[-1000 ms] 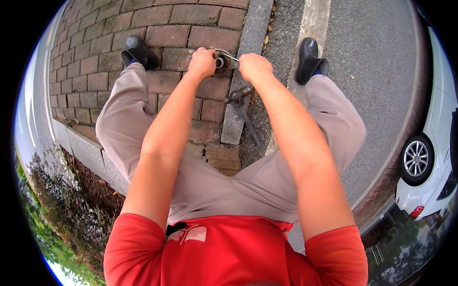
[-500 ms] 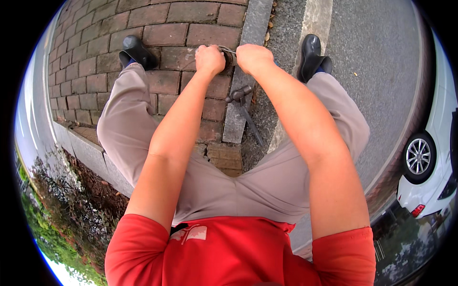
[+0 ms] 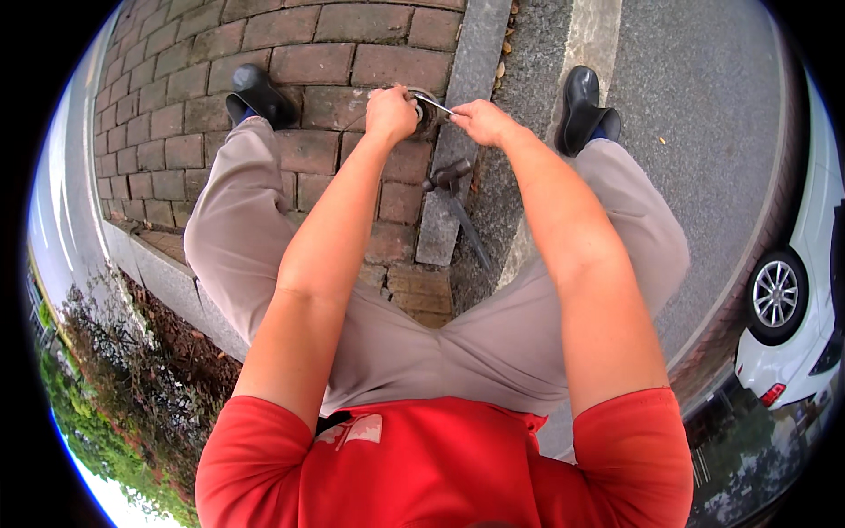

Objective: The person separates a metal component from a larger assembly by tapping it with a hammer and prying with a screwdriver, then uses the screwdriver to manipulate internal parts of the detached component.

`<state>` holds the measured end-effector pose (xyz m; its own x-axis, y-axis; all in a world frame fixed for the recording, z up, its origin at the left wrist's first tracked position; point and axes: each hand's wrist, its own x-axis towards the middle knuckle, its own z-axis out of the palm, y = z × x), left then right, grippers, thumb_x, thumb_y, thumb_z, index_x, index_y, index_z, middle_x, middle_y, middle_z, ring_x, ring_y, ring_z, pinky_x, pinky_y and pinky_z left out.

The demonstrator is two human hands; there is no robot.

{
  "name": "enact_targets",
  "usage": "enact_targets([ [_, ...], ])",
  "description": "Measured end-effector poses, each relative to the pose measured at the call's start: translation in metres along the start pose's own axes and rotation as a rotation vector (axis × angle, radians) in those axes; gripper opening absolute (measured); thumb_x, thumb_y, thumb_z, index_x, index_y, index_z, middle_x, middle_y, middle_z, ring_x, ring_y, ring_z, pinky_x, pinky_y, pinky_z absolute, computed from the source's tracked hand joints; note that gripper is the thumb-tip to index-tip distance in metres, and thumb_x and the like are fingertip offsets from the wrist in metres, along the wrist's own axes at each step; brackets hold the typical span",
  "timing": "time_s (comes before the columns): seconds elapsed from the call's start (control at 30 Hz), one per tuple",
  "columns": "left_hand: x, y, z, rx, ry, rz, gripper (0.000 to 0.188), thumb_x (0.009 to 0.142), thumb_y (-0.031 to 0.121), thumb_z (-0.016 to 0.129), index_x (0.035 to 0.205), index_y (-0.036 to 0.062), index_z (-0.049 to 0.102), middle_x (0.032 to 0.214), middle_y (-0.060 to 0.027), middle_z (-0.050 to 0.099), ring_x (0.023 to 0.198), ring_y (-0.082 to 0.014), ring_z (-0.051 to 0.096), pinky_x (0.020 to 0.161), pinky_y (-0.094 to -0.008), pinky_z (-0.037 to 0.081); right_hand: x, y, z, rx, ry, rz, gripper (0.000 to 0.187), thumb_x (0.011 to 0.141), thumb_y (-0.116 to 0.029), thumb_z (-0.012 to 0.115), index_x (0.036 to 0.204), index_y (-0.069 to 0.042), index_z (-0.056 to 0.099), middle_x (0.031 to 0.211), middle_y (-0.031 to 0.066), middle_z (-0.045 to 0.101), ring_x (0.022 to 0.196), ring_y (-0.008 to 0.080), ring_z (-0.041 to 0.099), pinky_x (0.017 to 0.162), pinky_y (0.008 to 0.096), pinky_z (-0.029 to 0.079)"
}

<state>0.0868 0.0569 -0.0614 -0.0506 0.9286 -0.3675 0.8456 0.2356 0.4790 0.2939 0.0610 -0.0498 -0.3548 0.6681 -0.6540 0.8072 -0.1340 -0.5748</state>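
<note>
Two hands meeting at the far centre of the scene, over the seam between the brick paving (image 3: 290, 53) and the grey kerbstone (image 3: 453, 150). Compared with half a second earlier: hands slightly farther apart, left hand (image 3: 390, 113) shifted left, thin metal rod (image 3: 434, 103) now exposed between them instead of hidden.

Left hand: closed in a fist around a small round metal fitting (image 3: 423, 109) set at the ground. Right hand (image 3: 480, 121): fingers pinched shut on the right end of the thin metal rod.

Rod location: between the two hands, just left of the kerbstone's far end. Long axis: left to right, tilted slightly, left end farther and at the fitting, right end nearer and inside the right hand's grip.

Lying loose on the kerbstone, near of the hands: dark hand tool (image 3: 451, 189), head far, handle pointing near and right onto the asphalt (image 3: 704, 132).

Black shoes (image 3: 257, 92) planted left and right of the work point. White car (image 3: 797, 299) at the right edge.
</note>
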Motion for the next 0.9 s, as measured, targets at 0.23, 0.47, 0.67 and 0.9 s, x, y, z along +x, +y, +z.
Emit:
enact_targets([
  [0.23, 0.001, -0.009, -0.007, -0.043, -0.126, -0.065, 0.022, 0.088, 0.025, 0.069, 0.096, 0.0046, 0.072, 0.104, -0.0242, 0.068, 0.108, -0.0389, 0.061, 0.094, -0.0459, 0.049, -0.018, -0.038, -0.008, -0.395, 0.094, 0.046, 0.028, 0.099, -0.031, 0.052, 0.119, -0.017, 0.067, 0.108, 0.0155, 0.070, 0.107, 0.0363, 0.064, 0.090, 0.0487, 0.051],
  [0.47, 0.009, -0.012, -0.007, 0.017, -0.084, 0.129, 0.023, 0.086, 0.022, 0.072, 0.095, 0.0008, 0.071, 0.090, -0.0234, 0.070, 0.088, -0.0412, 0.067, 0.081, -0.0473, 0.052, -0.008, -0.007, 0.067, 0.282, 0.261, 0.076, 0.034, 0.099, -0.030, 0.055, 0.126, -0.012, 0.065, 0.114, 0.0223, 0.067, 0.109, 0.0412, 0.063, 0.092, 0.0456, 0.050],
  [0.67, 0.015, 0.014, -0.028, 0.078, -0.297, 0.211, 0.019, 0.087, 0.021, 0.071, 0.095, 0.0029, 0.071, 0.097, -0.0199, 0.070, 0.100, -0.0378, 0.064, 0.087, -0.0464, 0.051, 0.003, 0.009, 0.146, 0.655, 0.511, 0.138, 0.037, 0.100, -0.021, 0.057, 0.136, -0.008, 0.061, 0.070, 0.0041, 0.060, 0.059, 0.0142, 0.057, 0.057, 0.0316, 0.048],
  [0.9, 0.007, 0.005, -0.040, 0.251, -0.381, 0.387, 0.019, 0.087, 0.021, 0.072, 0.097, 0.0049, 0.071, 0.110, -0.0173, 0.065, 0.105, -0.0367, 0.062, 0.090, -0.0447, 0.050, -0.028, -0.007, 0.136, 0.664, 0.294, 0.289, 0.036, 0.097, -0.032, 0.056, 0.125, -0.011, 0.066, 0.111, 0.0249, 0.068, 0.108, 0.0410, 0.064, 0.093, 0.0439, 0.049],
])
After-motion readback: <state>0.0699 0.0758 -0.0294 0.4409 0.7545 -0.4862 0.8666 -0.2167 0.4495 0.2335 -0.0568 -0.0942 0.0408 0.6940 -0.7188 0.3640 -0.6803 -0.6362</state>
